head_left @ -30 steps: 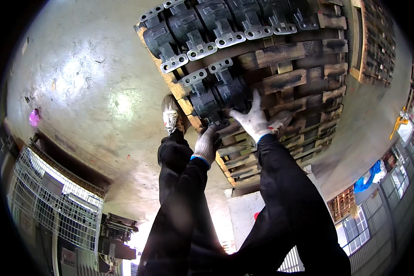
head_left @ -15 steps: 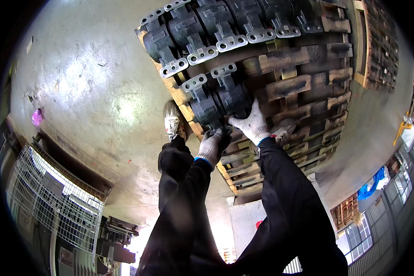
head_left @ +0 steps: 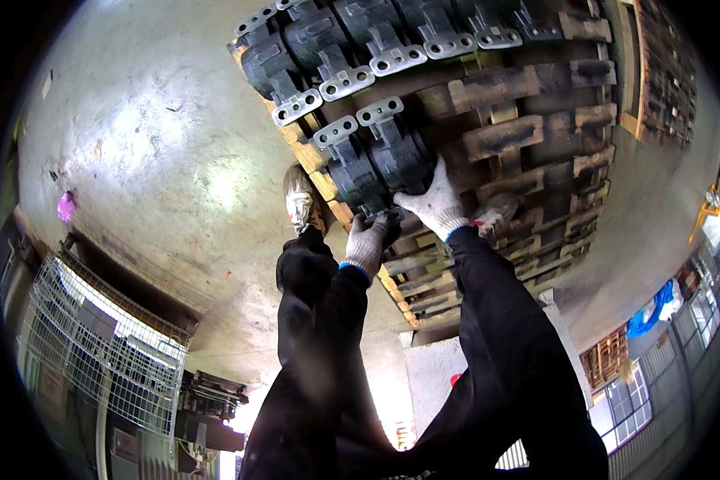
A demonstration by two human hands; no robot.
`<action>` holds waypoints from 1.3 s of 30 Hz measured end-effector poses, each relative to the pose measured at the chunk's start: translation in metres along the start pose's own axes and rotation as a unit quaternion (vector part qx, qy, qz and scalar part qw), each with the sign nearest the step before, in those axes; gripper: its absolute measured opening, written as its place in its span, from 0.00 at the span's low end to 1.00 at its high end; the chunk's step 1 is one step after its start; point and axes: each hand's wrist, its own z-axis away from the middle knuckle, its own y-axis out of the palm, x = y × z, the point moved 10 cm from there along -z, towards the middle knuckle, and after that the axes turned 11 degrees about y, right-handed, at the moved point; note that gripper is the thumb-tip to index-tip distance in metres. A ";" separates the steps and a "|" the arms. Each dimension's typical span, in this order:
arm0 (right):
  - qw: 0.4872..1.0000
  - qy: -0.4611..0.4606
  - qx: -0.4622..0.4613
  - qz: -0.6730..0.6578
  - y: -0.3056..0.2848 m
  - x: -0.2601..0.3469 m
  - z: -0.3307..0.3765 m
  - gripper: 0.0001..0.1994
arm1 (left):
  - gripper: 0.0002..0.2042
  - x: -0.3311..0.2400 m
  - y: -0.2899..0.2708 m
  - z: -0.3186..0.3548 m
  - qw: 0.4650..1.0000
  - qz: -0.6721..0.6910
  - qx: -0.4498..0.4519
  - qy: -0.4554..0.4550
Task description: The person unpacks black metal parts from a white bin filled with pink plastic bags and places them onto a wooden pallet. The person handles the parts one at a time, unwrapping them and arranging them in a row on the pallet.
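Two black track rollers with silver, holed end brackets lie side by side on a wooden pallet [head_left: 500, 140]. The left track roller [head_left: 354, 178] sits by the pallet's left edge, and the right track roller [head_left: 402, 160] is close against it. My gloved right hand [head_left: 436, 204] grips the right roller's near right side, thumb toward its near end, fingertips partly hidden. My gloved left hand [head_left: 366, 242] is closed round a dark part at the near end of the rollers; its fingers hide most of that part.
A row of similar rollers [head_left: 316, 44] fills the pallet's far side. Gaps show between the scorched slats. My left shoe [head_left: 298, 200] stands on the floor beside the pallet. A wire mesh cage [head_left: 108, 352] is at the lower left, another pallet stack [head_left: 664, 80] at the far right.
The right roller has shifted slightly left, closer to the left roller, with both hands staying on it. The whole view has moved a little.
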 end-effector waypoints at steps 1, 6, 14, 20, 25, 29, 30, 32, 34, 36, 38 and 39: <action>1.000 0.004 0.013 -0.008 0.001 0.002 0.000 0.59 | 0.13 -0.001 0.000 0.000 1.000 -0.007 0.005 0.000; 0.998 0.036 0.004 0.053 -0.001 0.002 0.008 0.59 | 0.15 0.002 -0.009 0.001 1.000 -0.023 -0.003 0.002; 0.997 0.032 0.002 0.065 0.001 -0.001 0.006 0.59 | 0.15 -0.002 -0.004 0.005 0.999 -0.034 0.008 -0.017; 0.998 0.033 0.047 0.041 -0.006 0.017 0.015 0.58 | 0.15 0.003 -0.004 0.000 1.000 -0.021 0.009 0.000; 0.997 0.039 0.065 0.023 -0.002 0.008 0.009 0.58 | 0.16 0.008 -0.004 -0.002 1.000 0.005 0.020 -0.008; 0.999 0.003 0.046 -0.002 -0.002 0.000 0.004 0.58 | 0.17 0.006 -0.002 0.001 0.999 0.001 0.028 -0.021; 0.999 0.003 0.046 -0.001 -0.003 0.001 0.004 0.58 | 0.17 0.005 -0.001 0.000 0.999 0.000 0.034 -0.019; 0.999 0.003 0.045 0.002 -0.006 0.001 0.006 0.58 | 0.17 0.005 0.001 0.000 0.999 0.000 0.039 -0.020; 0.999 0.015 0.048 0.021 -0.002 0.000 0.005 0.59 | 0.17 0.003 -0.002 0.004 0.999 0.003 0.033 -0.020; 0.998 0.021 0.048 0.027 0.000 -0.003 0.002 0.59 | 0.17 0.003 -0.004 0.003 0.999 -0.013 0.028 -0.025; 0.998 0.021 0.048 0.020 0.001 -0.008 0.000 0.59 | 0.17 0.004 -0.003 0.002 0.999 -0.024 0.032 -0.028; 0.998 0.022 0.049 0.025 0.000 -0.008 -0.001 0.59 | 0.17 0.004 -0.003 0.003 0.999 -0.027 0.031 -0.027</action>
